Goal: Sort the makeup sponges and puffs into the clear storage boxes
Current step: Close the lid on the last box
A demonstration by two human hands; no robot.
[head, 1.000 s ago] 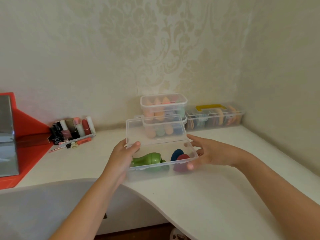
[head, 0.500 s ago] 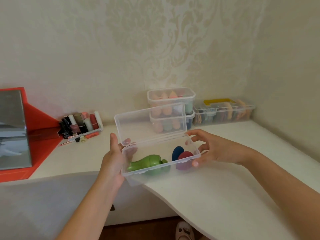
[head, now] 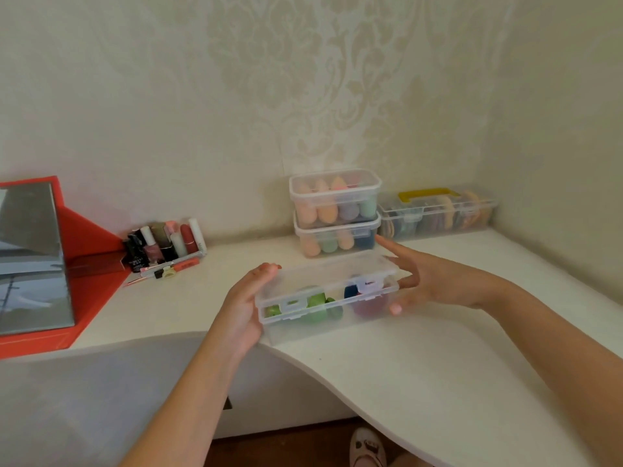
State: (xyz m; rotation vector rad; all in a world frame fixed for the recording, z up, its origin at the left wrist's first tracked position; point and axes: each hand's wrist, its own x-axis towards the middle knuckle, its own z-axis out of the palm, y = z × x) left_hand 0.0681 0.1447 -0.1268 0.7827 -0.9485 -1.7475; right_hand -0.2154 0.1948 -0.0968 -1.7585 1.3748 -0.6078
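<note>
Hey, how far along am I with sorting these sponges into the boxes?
Done: two stacked boxes and the yellow-handled box by the wall stand lidded and filled. In hand: the left hand and right hand hold the flat box, lid down over green and blue sponges. Left: probably snapping its latches and putting it with the others.

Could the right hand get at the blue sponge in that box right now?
Probably not yet. The lid lies down over the box, covering the blue sponge, and the right hand rests at the box's end. Lift the lid first.
</note>
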